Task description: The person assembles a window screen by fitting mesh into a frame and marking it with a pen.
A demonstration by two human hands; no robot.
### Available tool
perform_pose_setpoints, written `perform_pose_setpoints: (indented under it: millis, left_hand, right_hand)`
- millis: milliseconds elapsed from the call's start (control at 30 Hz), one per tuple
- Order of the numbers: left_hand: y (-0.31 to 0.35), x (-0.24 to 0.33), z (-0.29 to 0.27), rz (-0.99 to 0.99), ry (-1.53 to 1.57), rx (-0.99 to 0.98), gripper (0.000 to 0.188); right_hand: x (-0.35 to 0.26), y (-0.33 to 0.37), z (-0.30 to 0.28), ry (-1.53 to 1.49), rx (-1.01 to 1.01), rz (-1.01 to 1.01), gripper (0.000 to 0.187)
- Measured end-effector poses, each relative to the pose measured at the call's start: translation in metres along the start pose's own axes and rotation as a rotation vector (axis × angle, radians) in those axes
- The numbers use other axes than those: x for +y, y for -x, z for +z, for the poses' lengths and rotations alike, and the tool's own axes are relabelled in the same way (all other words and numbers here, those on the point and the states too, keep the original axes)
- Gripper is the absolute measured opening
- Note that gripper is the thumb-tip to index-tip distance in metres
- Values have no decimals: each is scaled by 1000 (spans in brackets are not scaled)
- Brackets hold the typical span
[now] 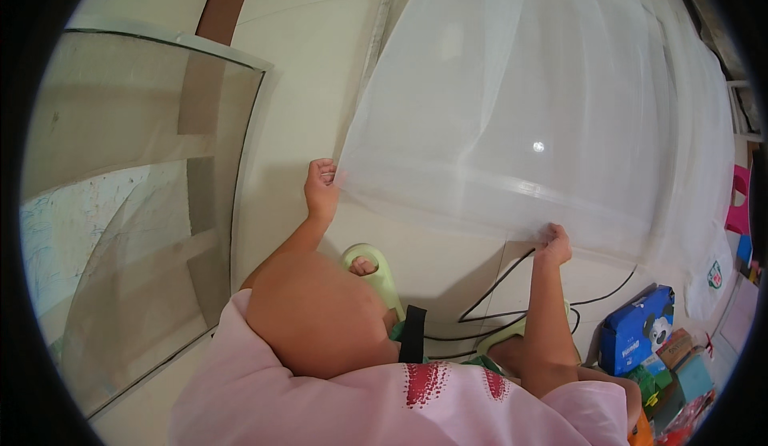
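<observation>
A large sheer white curtain (496,118) spreads out in front of me, with soft folds and a wide band along its near edge. My left hand (322,182) has its fingers curled at the curtain's near left corner, pinching it. Farther right, my right hand (554,246) is closed on the same near edge, its fingertips partly covered by the cloth. Between the two hands the edge runs slightly slanted, nearer to me on the right. Pale floor shows faintly through the thin cloth.
A framed glass panel (144,126) stands at the left. Black cable (496,316) loops over the tiled floor by my green slippers (374,274). At the lower right lie a blue package (636,330), a teal box (694,382) and other packets. A pink item (738,198) is at the right rim.
</observation>
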State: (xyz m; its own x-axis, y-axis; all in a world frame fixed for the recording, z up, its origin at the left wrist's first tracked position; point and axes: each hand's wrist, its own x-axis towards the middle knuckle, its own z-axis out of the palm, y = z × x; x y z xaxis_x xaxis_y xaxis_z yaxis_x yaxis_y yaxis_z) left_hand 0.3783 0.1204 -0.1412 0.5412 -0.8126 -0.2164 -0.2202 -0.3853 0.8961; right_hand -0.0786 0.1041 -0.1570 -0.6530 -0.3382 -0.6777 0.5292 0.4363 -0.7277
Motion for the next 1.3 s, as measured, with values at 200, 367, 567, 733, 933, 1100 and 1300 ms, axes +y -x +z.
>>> perform_pose_setpoints:
  millis: [200, 367, 567, 733, 933, 1100, 1300]
  left_hand:
    - [21, -23, -4, -45, -107, -97, 13]
    - [16, -43, -15, -106, -43, -191, 12]
    - [25, -29, -21, -256, 125, -282, 18]
    - [22, 8, -46, -331, 322, -217, 33]
    - [40, 53, -5, 40, -434, -182, 25]
    - [23, -7, -19, -36, -396, -122, 22]
    - [-4, -45, -43, -69, -349, -55, 21]
  right_hand:
    - [-2, 8, 0, 40, 183, -210, 9]
    - [-2, 10, -4, 75, 247, -280, 16]
    - [9, 2, -16, 217, 257, -389, 22]
    - [15, 2, -16, 264, 225, -435, 25]
    - [22, -10, -22, 194, 182, -432, 25]
    - [21, -1, -16, 187, 110, -360, 27]
    - [8, 12, -10, 199, 101, -215, 17]
